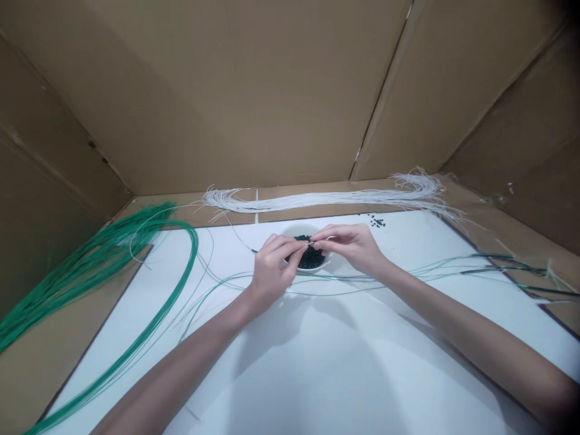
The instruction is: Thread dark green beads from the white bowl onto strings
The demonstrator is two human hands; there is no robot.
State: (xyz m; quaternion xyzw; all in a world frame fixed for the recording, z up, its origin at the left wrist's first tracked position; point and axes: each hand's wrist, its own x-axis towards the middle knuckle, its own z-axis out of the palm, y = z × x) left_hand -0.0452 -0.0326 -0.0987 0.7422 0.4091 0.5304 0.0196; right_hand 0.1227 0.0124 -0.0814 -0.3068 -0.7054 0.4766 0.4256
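Observation:
Over a white bowl [323, 266] of small black pieces [312, 258], my two hands meet fingertip to fingertip. My left hand [274, 263] is closed in a pinch on a thin white wire [236, 232], which trails out behind it to the upper left. A short dark sleeve [254, 251] shows on that wire beside the hand. My right hand [351, 244] is also pinched, its thumb and finger at the wire's pale tip [310, 243]. Whatever lies between the right fingertips is too small and covered to make out.
A green wire bundle [149, 326] curves along the left side. White wires [308, 199] lie along the back cardboard. Loose black pieces [377, 222] dot the board's far edge. Green wires with black ends [498, 266] cross to the right. Cardboard walls [235, 90] enclose the white board [317, 374].

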